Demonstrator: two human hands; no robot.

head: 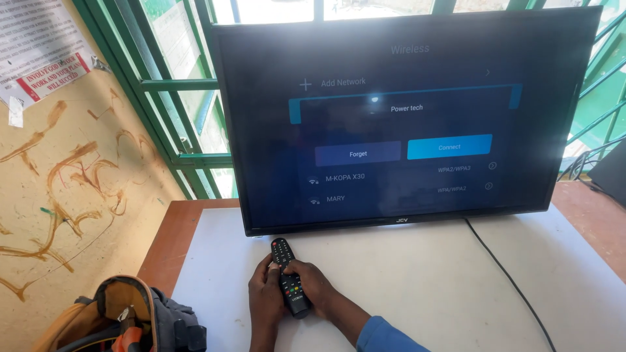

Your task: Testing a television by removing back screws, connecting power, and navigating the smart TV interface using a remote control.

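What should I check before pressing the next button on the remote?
1. Remote held in both hands, left hand and right hand: ok.
2. Remote tip aimed at the TV: ok.
3. TV on, showing a menu with two buttons, the right one brighter: ok.
4. Which remote key the thumbs rest on: cannot tell.
5. Cable lies on the table, apart from the hands: ok.

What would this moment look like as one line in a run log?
hands: both hold black remote | left hand | right hand | remote aimed at television, settings menu showing | surface: white table
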